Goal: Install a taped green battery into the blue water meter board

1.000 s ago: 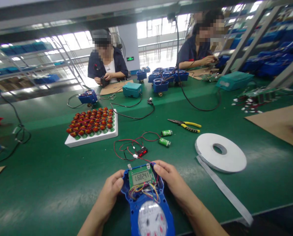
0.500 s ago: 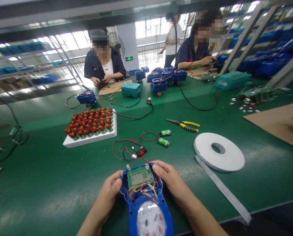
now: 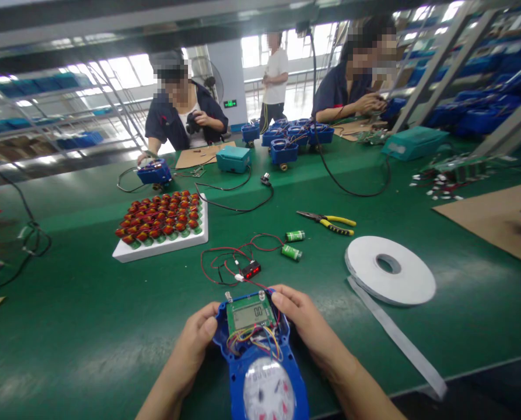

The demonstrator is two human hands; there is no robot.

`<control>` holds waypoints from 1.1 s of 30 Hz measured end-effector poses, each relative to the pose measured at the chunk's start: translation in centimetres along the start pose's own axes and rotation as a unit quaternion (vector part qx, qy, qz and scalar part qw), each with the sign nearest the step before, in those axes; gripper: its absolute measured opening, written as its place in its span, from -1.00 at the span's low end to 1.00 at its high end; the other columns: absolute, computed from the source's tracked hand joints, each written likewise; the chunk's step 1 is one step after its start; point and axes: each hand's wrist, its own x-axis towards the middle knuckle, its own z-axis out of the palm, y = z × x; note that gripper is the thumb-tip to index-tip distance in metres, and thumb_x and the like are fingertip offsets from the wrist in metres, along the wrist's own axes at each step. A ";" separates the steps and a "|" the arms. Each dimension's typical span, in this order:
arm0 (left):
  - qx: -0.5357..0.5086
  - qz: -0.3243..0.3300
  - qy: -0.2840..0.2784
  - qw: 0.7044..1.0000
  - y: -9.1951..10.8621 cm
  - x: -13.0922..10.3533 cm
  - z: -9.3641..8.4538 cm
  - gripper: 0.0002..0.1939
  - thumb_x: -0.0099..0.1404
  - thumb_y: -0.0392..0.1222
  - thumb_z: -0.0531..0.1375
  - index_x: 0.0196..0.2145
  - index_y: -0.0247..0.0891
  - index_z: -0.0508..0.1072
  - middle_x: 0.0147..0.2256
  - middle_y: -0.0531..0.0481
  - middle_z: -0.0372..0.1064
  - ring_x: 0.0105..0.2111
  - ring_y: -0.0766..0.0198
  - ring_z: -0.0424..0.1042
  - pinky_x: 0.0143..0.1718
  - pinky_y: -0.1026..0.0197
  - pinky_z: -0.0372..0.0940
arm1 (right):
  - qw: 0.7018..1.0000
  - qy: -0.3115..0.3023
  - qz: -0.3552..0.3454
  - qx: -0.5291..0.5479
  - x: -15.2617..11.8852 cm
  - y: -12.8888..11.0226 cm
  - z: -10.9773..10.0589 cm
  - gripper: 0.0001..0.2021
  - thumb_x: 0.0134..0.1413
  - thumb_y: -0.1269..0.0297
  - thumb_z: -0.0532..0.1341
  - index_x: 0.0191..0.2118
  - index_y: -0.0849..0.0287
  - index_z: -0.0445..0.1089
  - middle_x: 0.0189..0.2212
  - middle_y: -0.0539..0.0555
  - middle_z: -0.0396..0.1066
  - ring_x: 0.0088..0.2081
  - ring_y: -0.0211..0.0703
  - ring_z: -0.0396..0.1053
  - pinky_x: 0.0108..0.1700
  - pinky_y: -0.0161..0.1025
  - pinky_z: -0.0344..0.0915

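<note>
A blue meter housing (image 3: pixel 266 373) is held between my two hands at the near edge of the table. My left hand (image 3: pixel 196 335) grips its upper left side, and my right hand (image 3: pixel 306 321) grips the upper right corner. Inside the housing a green circuit board carries an LCD (image 3: pixel 249 315) reading 0.0, with coloured wires below it and a round dial further down. Red and black wires lead to a small black module (image 3: pixel 251 269) with lit red digits. Two green batteries (image 3: pixel 292 252) lie beyond, beside the wires.
Beyond the housing are a white foam tray (image 3: pixel 164 252) of red-topped cells, yellow-handled pliers (image 3: pixel 336 224) and a white tape roll (image 3: pixel 411 274). Farther back stand a teal box (image 3: pixel 233 159), blue housings (image 3: pixel 283 151) and a black cable. Two people work across the table; another stands behind.
My hands and the housing have stayed put. The person across at left has raised a dark object and reached toward a blue housing. The standing person has moved left.
</note>
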 end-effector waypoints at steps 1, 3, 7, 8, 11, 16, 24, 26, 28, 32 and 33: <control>0.001 0.000 0.002 1.000 0.0 0.0 0.0 -0.33 0.16 0.31 0.19 -0.01 -0.32 0.46 -0.37 -0.09 0.50 -0.42 0.14 0.40 -0.33 0.18 0.27 | 1.000 0.001 0.000 0.000 0.0 0.0 0.0 -0.49 0.04 -0.20 0.32 -0.25 0.25 0.43 -0.38 0.06 0.38 -0.33 -0.13 0.30 -0.27 -0.27 0.21; 0.003 0.001 0.007 1.000 0.2 -0.1 0.1 -0.33 0.16 0.31 0.19 -0.01 -0.32 0.46 -0.39 -0.08 0.49 -0.42 0.14 0.41 -0.33 0.18 0.28 | 1.000 0.002 -0.001 -0.001 0.0 -0.1 0.0 -0.49 0.04 -0.20 0.32 -0.26 0.25 0.43 -0.37 0.06 0.38 -0.33 -0.14 0.29 -0.28 -0.28 0.20; 0.005 0.001 0.006 1.000 0.3 -0.2 0.1 -0.31 0.16 0.31 0.20 0.00 -0.33 0.46 -0.39 -0.09 0.50 -0.40 0.13 0.42 -0.29 0.17 0.30 | 1.000 0.002 0.000 0.000 0.0 -0.2 0.0 -0.49 0.04 -0.20 0.32 -0.24 0.25 0.44 -0.34 0.08 0.40 -0.33 -0.13 0.30 -0.28 -0.27 0.21; 0.005 0.002 0.007 1.000 0.3 -0.2 0.1 -0.31 0.16 0.31 0.20 0.00 -0.33 0.46 -0.39 -0.09 0.50 -0.40 0.13 0.42 -0.29 0.16 0.30 | 1.000 0.002 0.001 0.000 0.0 -0.1 0.0 -0.49 0.05 -0.19 0.32 -0.24 0.25 0.44 -0.34 0.08 0.40 -0.32 -0.12 0.31 -0.28 -0.27 0.22; 0.001 0.000 0.007 1.000 0.3 -0.1 0.2 -0.32 0.16 0.31 0.20 -0.01 -0.33 0.46 -0.40 -0.08 0.49 -0.42 0.14 0.41 -0.30 0.17 0.30 | 1.000 0.002 0.001 0.002 0.0 -0.1 0.0 -0.49 0.05 -0.19 0.32 -0.24 0.25 0.44 -0.33 0.09 0.41 -0.33 -0.13 0.31 -0.28 -0.27 0.22; 0.002 -0.001 0.006 1.000 0.3 -0.1 0.2 -0.33 0.16 0.31 0.20 -0.02 -0.32 0.46 -0.38 -0.08 0.49 -0.42 0.15 0.41 -0.30 0.17 0.30 | 1.000 0.002 -0.003 0.005 0.0 0.0 0.0 -0.49 0.04 -0.20 0.33 -0.25 0.25 0.44 -0.32 0.09 0.42 -0.33 -0.14 0.31 -0.28 -0.28 0.22; 0.006 -0.002 0.003 1.000 0.4 0.0 0.2 -0.31 0.15 0.32 0.20 -0.01 -0.32 0.46 -0.36 -0.10 0.51 -0.40 0.12 0.43 -0.28 0.16 0.30 | 1.000 0.000 0.001 0.011 0.2 0.2 -0.1 -0.50 0.05 -0.17 0.33 -0.23 0.25 0.44 -0.32 0.09 0.41 -0.33 -0.14 0.31 -0.29 -0.28 0.23; 0.002 -0.004 0.002 1.000 0.4 0.0 0.2 -0.32 0.15 0.32 0.20 -0.01 -0.32 0.46 -0.35 -0.10 0.51 -0.40 0.12 0.42 -0.29 0.17 0.29 | 1.000 0.000 0.001 0.011 0.2 0.3 -0.1 -0.50 0.05 -0.18 0.33 -0.22 0.25 0.43 -0.33 0.08 0.41 -0.33 -0.14 0.31 -0.29 -0.28 0.23; -0.004 -0.007 -0.002 1.000 0.4 0.0 0.2 -0.32 0.15 0.32 0.20 -0.01 -0.31 0.45 -0.33 -0.11 0.51 -0.40 0.13 0.42 -0.32 0.19 0.28 | 1.000 -0.001 0.001 0.010 0.1 0.3 -0.1 -0.49 0.04 -0.19 0.33 -0.23 0.25 0.43 -0.34 0.08 0.41 -0.33 -0.14 0.31 -0.29 -0.28 0.23; -0.002 -0.006 -0.006 1.000 0.3 -0.1 0.1 -0.33 0.17 0.31 0.18 -0.02 -0.32 0.45 -0.35 -0.10 0.49 -0.43 0.17 0.39 -0.35 0.21 0.26 | 1.000 -0.001 0.001 0.009 0.0 0.2 -0.1 -0.49 0.04 -0.18 0.33 -0.23 0.25 0.44 -0.33 0.09 0.41 -0.31 -0.12 0.32 -0.26 -0.26 0.24; 0.001 -0.006 -0.006 1.000 0.3 -0.1 0.1 -0.33 0.17 0.31 0.18 -0.02 -0.32 0.45 -0.37 -0.09 0.49 -0.44 0.17 0.39 -0.35 0.20 0.27 | 1.000 -0.001 0.001 0.008 0.0 0.1 -0.1 -0.50 0.04 -0.18 0.33 -0.22 0.25 0.44 -0.32 0.09 0.41 -0.30 -0.11 0.33 -0.26 -0.26 0.24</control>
